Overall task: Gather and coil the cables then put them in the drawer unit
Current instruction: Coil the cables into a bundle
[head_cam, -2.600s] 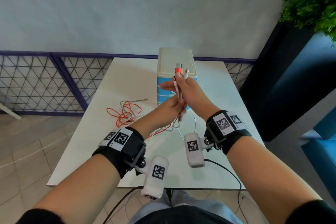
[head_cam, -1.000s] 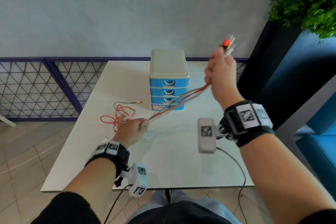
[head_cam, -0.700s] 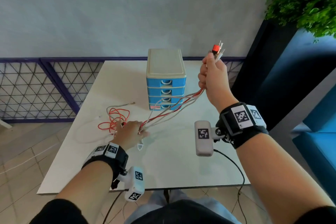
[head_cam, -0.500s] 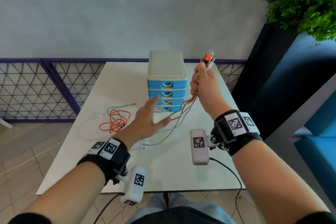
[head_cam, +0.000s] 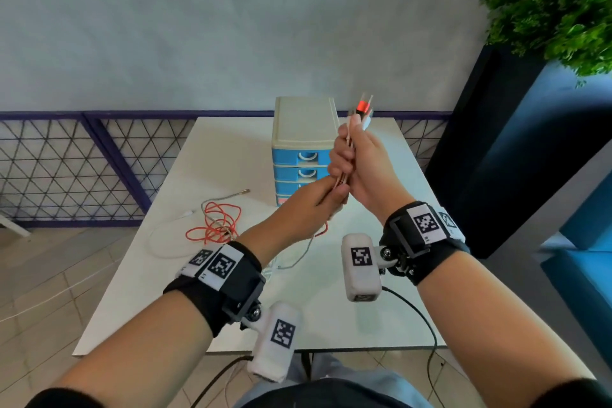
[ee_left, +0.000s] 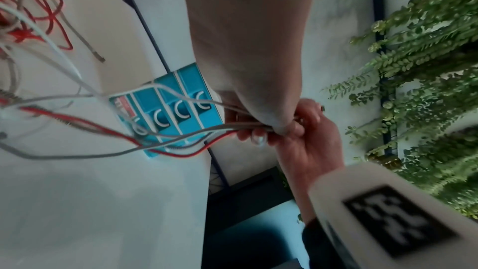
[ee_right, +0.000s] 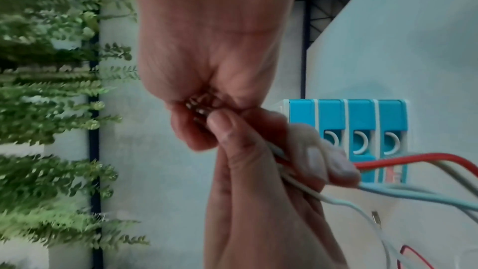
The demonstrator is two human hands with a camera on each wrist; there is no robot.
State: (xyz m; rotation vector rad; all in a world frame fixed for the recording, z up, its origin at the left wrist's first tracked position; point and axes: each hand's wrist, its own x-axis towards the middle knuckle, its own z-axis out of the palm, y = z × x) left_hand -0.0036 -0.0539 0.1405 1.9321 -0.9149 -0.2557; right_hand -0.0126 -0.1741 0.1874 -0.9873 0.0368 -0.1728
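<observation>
Red-white label (head_cam: pixel 285 199) on drawer unit (head_cam: pixel 303 146) unreadable; hands grip cables (head_cam: pixel 344 172).

Black wristbands (head_cam: pixel 231 278) carry white tagged cameras (head_cam: pixel 360 267).

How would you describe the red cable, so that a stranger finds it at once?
Start at the blue drawer unit on the white table. To its left lies a loose tangle of cables. The red cable is the only brightly coloured one there; the others are white or grey, and its other end rises into the right hand.
</observation>
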